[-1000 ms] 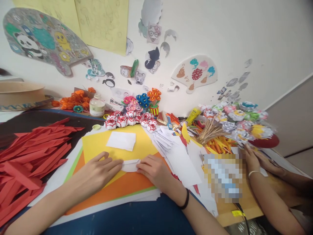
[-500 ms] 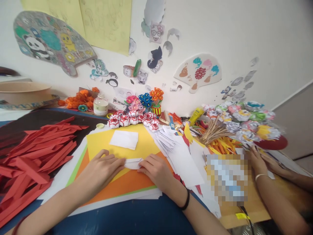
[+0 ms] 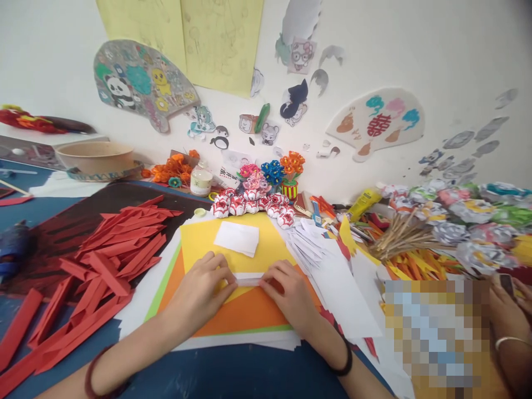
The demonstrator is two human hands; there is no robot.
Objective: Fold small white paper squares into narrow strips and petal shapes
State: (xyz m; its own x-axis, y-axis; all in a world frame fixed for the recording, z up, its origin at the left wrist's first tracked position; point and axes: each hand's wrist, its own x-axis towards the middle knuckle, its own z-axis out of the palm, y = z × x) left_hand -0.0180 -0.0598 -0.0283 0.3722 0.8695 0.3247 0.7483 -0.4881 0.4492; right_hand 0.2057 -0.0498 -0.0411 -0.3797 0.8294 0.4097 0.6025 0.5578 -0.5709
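Observation:
Between my two hands lies a narrow folded strip of white paper (image 3: pixel 248 280). My left hand (image 3: pixel 210 288) pinches its left end, and my right hand (image 3: pixel 286 293) pinches the right end. Beneath them are stacked sheets, a yellow sheet (image 3: pixel 199 235) on top of an orange sheet (image 3: pixel 228 318). Just beyond the strip a white paper rectangle (image 3: pixel 236 238) rests flat on the yellow sheet. To the right of it lies a fanned pile of thin white paper strips (image 3: pixel 306 244).
Many folded red paper strips (image 3: pixel 108 271) cover the left side. Red-and-white paper flowers (image 3: pixel 251 204), a small jar (image 3: pixel 201 180) and a bowl (image 3: pixel 95 156) stand along the wall. At right are wooden sticks (image 3: pixel 399 235), paper bouquets and a co-worker's hand (image 3: pixel 509 316).
The view has swung left, so everything sits further right. The white strip looks narrower and flatter between my fingers. Both hands still hold its ends.

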